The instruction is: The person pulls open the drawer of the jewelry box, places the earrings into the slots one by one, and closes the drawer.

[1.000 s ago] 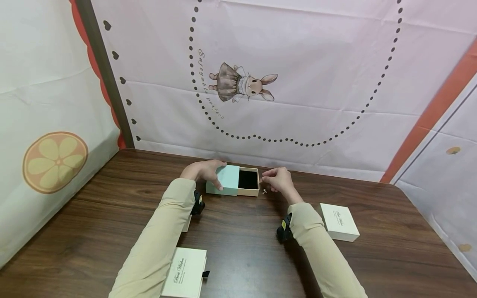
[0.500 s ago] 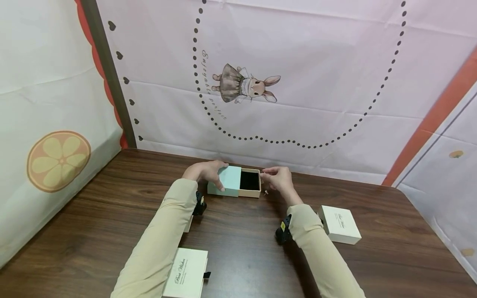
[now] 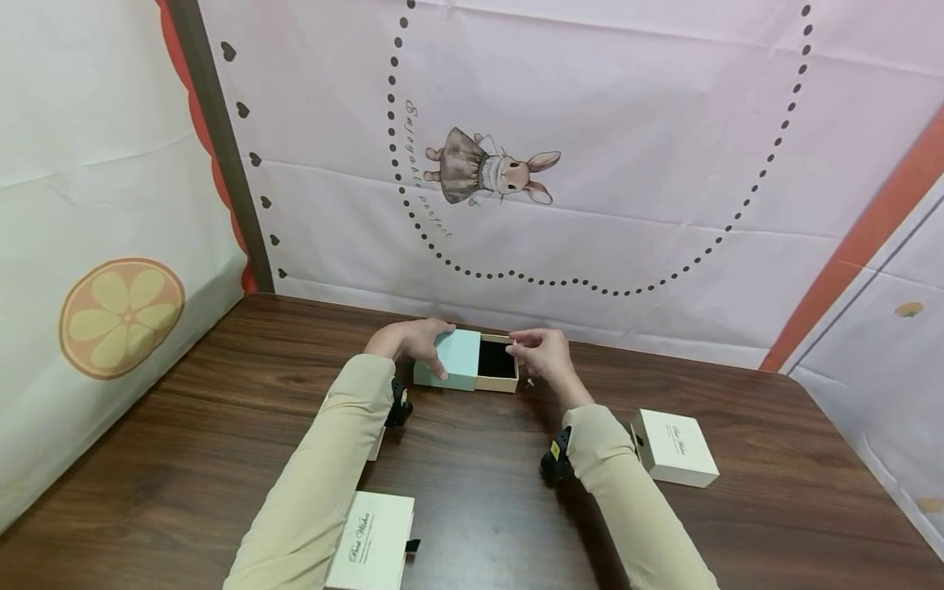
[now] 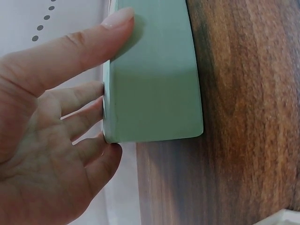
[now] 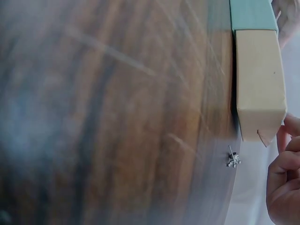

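Note:
A pale green drawer box [image 3: 462,351] lies near the table's back edge, its cream tray [image 3: 497,384] pulled partway out to the right. Black padding [image 3: 496,360] lines the tray. My left hand [image 3: 415,342] grips the sleeve's left part; in the left wrist view the thumb lies on its green side. At the tray's right end, my right hand [image 3: 547,357] pinches a tiny pale piece, seemingly an earring, mostly hidden by the fingertips. A sparkly stud earring [image 5: 233,160] lies on the table beside the tray, below a small pinkish tab [image 5: 264,138].
A white lettered box [image 3: 677,447] stands to the right of my right forearm. Another white box [image 3: 374,539] with a black tab sits at the front left. My left sleeve mostly hides a third [image 3: 378,445]. A printed cloth [image 3: 627,164] hangs behind the table.
My right hand has moved left, its fingertips now over the tray's right end instead of beside it. The left hand keeps its grip on the sleeve. The head view has shifted slightly.

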Demonstrator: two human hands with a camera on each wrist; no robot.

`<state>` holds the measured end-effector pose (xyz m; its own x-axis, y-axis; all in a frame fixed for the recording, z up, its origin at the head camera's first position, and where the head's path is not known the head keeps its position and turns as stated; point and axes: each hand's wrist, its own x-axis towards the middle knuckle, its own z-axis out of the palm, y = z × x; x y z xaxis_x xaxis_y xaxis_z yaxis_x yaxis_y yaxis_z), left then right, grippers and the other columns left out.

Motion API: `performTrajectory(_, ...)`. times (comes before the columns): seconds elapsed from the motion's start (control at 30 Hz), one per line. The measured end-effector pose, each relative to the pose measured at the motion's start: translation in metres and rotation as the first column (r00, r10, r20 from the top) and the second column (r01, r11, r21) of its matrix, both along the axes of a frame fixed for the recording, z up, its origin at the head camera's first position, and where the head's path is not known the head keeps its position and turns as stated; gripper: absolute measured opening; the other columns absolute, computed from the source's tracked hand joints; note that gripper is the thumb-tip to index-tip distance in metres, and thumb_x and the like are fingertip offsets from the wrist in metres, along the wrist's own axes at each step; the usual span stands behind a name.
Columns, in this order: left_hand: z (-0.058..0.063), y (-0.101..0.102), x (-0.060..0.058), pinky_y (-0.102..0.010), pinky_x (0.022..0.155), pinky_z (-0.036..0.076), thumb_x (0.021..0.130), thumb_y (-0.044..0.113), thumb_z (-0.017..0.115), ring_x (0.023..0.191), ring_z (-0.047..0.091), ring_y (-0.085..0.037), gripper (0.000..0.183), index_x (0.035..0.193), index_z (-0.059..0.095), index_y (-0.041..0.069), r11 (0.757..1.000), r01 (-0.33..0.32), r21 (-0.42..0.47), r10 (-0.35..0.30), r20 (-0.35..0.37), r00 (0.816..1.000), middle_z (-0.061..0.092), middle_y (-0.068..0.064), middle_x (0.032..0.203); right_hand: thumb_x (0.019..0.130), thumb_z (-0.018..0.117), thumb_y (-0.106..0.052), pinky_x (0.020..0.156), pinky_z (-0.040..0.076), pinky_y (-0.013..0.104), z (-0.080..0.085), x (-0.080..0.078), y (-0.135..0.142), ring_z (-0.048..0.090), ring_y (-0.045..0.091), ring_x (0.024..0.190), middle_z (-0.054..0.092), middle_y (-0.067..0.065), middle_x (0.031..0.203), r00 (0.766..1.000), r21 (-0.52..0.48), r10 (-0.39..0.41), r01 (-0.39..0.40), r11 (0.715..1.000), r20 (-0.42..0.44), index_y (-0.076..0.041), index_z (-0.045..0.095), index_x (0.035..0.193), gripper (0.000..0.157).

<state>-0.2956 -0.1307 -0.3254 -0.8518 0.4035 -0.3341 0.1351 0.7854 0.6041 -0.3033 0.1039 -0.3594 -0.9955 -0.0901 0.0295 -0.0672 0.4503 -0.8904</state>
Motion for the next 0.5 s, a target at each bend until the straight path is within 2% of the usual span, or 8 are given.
performTrajectory(0.13,-0.0007,0.0006,-0.0005,-0.046,0.104,0.025,0.073,0.014,0.076,0.136,0.014,-0.031,0.090,0.145,0.022,0.011,1.000,0.004,-0.001,-0.004,-0.010,1.000,0.015,-0.012,0.150,0.077,0.073,-0.014,0.040,0.033,0.023,0.0013,0.0019,-0.0030,0.038,0.009,0.039,0.065,0.004,0.073,0.999,0.028,0.027,-0.028,0.999,0.018,-0.004,0.071,0.096,0.022)
performTrajectory(0.3,-0.0014,0.0012,-0.0006,-0.045,0.105,0.024,0.073,0.012,0.076,0.136,0.014,-0.030,0.090,0.145,0.023,0.011,1.000,0.000,0.008,0.000,-0.013,1.000,0.016,-0.012,0.150,0.080,0.069,-0.013,0.040,0.037,0.025,0.0029,0.0033,-0.0073,0.042,0.011,0.038,0.066,0.006,0.073,0.995,0.058,0.093,-0.094,0.994,0.028,-0.003,0.070,0.100,0.022)
performTrajectory(0.5,-0.0010,0.0009,-0.0001,-0.046,0.105,0.024,0.073,0.011,0.076,0.136,0.014,-0.030,0.090,0.145,0.023,0.011,1.000,-0.009,0.010,0.009,-0.008,1.000,0.015,-0.012,0.150,0.082,0.067,-0.010,0.039,0.037,0.026,0.0021,0.0040,-0.0106,0.042,0.012,0.036,0.067,0.007,0.072,0.990,0.086,0.138,-0.137,0.987,0.001,-0.002,0.070,0.098,0.019)
